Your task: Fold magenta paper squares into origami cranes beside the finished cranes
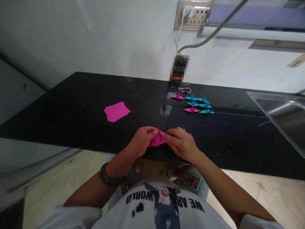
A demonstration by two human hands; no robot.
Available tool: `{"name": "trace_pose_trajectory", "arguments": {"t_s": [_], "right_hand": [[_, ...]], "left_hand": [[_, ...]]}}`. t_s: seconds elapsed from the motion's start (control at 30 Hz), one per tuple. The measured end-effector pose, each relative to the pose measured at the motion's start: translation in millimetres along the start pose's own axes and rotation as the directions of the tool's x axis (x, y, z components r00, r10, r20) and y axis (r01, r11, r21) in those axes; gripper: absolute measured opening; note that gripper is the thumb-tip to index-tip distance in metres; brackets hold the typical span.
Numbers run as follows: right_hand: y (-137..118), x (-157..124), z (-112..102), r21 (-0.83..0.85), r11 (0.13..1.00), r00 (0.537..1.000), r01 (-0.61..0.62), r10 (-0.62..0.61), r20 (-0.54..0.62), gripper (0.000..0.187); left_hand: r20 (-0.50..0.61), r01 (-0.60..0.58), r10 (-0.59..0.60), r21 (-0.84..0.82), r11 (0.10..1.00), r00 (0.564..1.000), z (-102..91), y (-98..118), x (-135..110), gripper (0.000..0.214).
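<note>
Near the counter's front edge, a pink sheet of origami paper (157,140), partly folded, is pinched between both hands. My left hand (142,140) grips its left side, thumb on top. On the right side my right hand (181,143) is closed on the paper, thumb and forefinger at a raised fold. The fingers beneath are partly hidden. Off to the left lies a stack of pink paper sheets (117,112), slightly fanned. Beyond my right hand stand folded paper cranes: a pink crane (177,96), another pink crane (192,109) and several blue cranes (206,111).
The black countertop (78,105) runs along a pale wall. At the right is a metal sink (281,114). A beaded bracelet (184,90) lies behind the cranes, beside a blurred-out object (179,68) against the wall. A wall socket (194,16) holds a plug with a cable.
</note>
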State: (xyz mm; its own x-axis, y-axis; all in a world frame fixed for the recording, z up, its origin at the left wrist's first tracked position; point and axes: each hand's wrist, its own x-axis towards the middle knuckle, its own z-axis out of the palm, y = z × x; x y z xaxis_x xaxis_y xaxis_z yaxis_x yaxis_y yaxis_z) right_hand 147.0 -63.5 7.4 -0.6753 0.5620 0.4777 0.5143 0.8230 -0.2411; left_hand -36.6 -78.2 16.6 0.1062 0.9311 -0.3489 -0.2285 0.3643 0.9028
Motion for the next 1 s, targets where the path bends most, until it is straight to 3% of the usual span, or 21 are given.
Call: {"name": "trace_pose_trajectory", "arguments": {"t_s": [0.43, 1.0], "right_hand": [[2.1, 0.6, 0.1, -0.08, 0.989, 0.991, 0.122, -0.118, 0.058, 0.035], [2.8, 1.5, -1.1, -0.133, 0.985, 0.991, 0.109, -0.097, 0.093, 0.037]], "left_hand": [[0.01, -0.019, 0.019, -0.01, 1.0, 1.0, -1.9, -1.7, 3.4, 0.016], [-0.001, -0.027, 0.027, -0.056, 0.998, 1.0, -1.0, -0.1, 4.0, 0.016]]}}
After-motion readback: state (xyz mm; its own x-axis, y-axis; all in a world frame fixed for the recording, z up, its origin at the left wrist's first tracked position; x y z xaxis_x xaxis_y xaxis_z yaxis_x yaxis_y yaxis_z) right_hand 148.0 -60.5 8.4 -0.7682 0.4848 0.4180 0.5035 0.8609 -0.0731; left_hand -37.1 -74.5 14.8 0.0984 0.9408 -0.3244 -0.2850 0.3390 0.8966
